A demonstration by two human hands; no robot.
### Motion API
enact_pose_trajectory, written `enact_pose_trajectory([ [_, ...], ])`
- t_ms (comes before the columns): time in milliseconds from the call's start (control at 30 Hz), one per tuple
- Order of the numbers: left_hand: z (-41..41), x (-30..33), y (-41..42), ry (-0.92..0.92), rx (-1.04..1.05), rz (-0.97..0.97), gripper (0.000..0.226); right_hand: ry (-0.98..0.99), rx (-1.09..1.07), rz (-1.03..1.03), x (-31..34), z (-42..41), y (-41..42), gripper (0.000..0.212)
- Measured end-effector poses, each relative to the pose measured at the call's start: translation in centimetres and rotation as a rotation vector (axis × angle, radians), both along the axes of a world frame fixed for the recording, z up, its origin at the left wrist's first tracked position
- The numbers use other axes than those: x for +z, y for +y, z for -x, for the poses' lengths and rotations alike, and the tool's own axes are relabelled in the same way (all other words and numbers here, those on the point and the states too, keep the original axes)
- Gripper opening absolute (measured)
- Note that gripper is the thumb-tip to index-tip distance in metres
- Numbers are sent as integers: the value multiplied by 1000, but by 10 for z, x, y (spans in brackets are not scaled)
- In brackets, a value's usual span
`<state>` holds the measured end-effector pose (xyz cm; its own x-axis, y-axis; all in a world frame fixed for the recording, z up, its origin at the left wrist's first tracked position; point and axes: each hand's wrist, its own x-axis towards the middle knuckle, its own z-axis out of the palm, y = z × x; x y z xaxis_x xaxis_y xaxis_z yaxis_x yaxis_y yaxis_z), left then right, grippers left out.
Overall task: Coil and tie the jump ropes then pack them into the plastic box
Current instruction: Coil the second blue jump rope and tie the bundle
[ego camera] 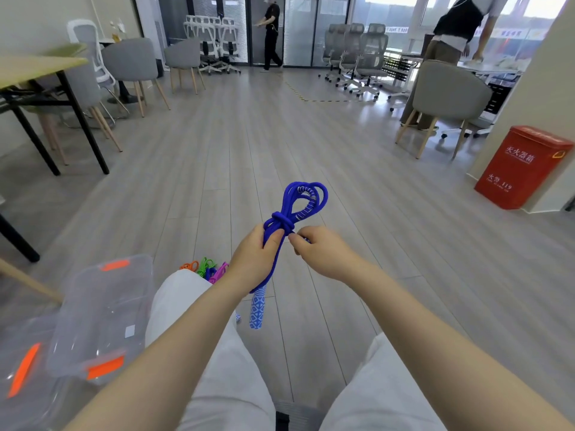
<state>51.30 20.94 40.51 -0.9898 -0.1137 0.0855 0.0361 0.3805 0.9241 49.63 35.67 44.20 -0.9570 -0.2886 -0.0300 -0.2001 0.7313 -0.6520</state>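
Observation:
A blue jump rope [291,206] is coiled into loops with a knot wound round its middle, held up in front of me. My left hand [253,258] grips the bundle just below the knot. My right hand [320,248] pinches a strand of the rope beside the knot. A blue-and-white patterned handle [257,307] hangs down under my left hand. The clear plastic box [102,315] with orange latches sits on the floor at my lower left, with nothing visible inside. More ropes [207,269] in orange, green, blue and pink lie on the floor beyond my left knee.
The box's clear lid [25,374] with an orange clip lies at the far lower left. A red metal bin [522,168] stands at the right. Tables and chairs line both sides; two people stand far back. Open wooden floor lies ahead.

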Motion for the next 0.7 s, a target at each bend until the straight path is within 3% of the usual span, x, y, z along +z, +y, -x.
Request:
enact_pose_trajectory([
  [333,13,-5,-2,-44,105,58,26,-7,-37,-51,-5,1,-12,39],
  [500,12,0,5,-67,98,214,25,-253,-37,252,-13,-6,-23,30],
  [600,12,11,4,-145,37,-14,19,-365,-15,463,-14,-12,-23,17],
  [700,5,24,2,-187,-5,-196,15,-378,-55,549,-11,-12,-16,21],
])
